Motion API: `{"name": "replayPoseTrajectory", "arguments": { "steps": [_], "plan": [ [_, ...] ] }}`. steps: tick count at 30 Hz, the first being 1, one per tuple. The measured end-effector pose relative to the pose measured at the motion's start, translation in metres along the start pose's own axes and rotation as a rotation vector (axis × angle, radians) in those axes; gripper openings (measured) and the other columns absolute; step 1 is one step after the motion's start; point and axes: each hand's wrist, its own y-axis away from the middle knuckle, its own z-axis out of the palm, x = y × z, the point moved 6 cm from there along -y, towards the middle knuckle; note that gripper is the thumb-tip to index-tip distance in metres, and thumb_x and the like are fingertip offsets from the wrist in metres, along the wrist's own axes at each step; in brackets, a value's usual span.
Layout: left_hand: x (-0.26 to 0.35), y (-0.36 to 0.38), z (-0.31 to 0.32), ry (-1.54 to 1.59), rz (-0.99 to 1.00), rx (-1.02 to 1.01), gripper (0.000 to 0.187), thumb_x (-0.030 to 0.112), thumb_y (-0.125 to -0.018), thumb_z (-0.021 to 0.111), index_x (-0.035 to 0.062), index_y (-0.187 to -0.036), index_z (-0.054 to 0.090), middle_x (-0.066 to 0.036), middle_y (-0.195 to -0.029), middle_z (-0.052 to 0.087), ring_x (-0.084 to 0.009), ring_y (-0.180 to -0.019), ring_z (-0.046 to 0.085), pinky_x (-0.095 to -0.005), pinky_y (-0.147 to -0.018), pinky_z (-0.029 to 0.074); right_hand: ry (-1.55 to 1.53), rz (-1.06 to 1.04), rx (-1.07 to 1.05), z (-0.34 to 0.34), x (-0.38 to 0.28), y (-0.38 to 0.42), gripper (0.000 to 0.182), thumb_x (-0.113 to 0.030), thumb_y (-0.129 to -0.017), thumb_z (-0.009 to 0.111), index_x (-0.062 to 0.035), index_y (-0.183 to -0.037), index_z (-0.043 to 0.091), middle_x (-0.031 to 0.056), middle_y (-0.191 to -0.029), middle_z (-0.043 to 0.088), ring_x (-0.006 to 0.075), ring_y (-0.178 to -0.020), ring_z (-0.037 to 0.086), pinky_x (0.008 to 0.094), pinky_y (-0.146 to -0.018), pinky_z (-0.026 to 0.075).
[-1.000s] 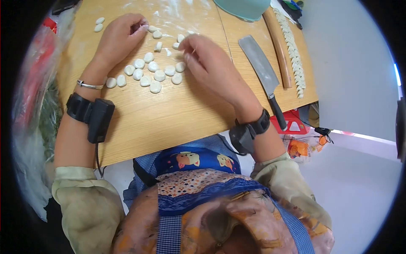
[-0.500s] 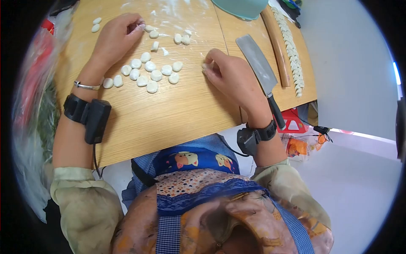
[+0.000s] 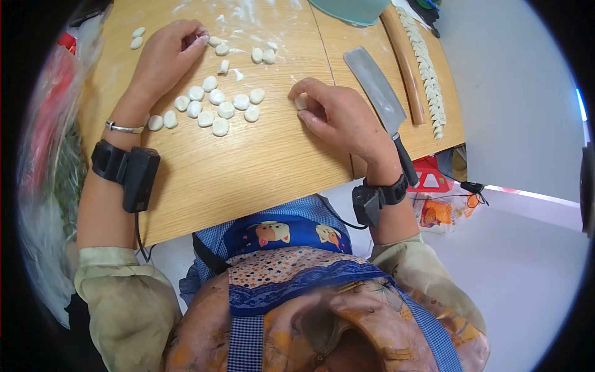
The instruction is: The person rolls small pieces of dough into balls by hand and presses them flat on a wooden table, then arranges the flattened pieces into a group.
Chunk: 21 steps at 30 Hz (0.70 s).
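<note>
"Dough pieces, small and pale: where do they lie against the fingers? Start at the left."

"Two sit apart at the far left, beyond the left hand. Its fingers are curled in toward the thumb, and one piece lies just beside the fingertips. Whether they grasp anything, I cannot tell; the curl hides it."

"And moving across?"

"Next comes the loose cluster on the bare wood of the table, clear of both hands, with a little group of three above its right side. Then the right hand, which holds a single dough piece between thumb and index finger, well apart from the three."

"What stands to the right of that?"

"A cleaver lies near the knuckles, its handle passing close by the wrist. Past it come a rolling pin and a row of pale overlapping pieces."

"Anything different from a second ago?"

"On the left, little: that hand has kept its place, and the cluster keeps its pattern. The right hand was up at the small group then; now it is farther right, closer to the cleaver."
</note>
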Motion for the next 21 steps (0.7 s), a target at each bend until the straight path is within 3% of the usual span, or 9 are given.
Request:
{"name": "replayPoseTrajectory", "arguments": {
  "steps": [6, 21],
  "plan": [
    [-0.0015, 0.0, 0.0012, -0.029, -0.009, -0.002, 0.023, 0.021, -0.097, 0.065, -0.0004, -0.105, 0.066, -0.007, -0.088, 0.066, -0.015, -0.077, 0.059, -0.0287, -0.071, 0.048, -0.028, 0.135, -0.025, 0.0023, 0.0026, -0.0002, 0.021, -0.013, -0.086, 0.069, -0.0021, -0.101, 0.059, 0.0158, -0.078, 0.066, 0.035, -0.072, 0.065, 0.0432, -0.066, 0.05],
    [-0.0027, -0.0002, 0.001, -0.014, 0.022, 0.01, 0.023, 0.021, -0.097, 0.064, -0.0008, -0.104, 0.066, -0.008, -0.087, 0.066, -0.0151, -0.076, 0.058, -0.0296, -0.07, 0.048, -0.108, 0.12, 0.099, 0.0006, 0.0085, 0.0061, 0.014, -0.005, -0.085, 0.067, 0.0003, -0.095, 0.059, 0.0159, -0.078, 0.062, 0.0313, -0.073, 0.061, 0.0405, -0.068, 0.049]
  ]
}}
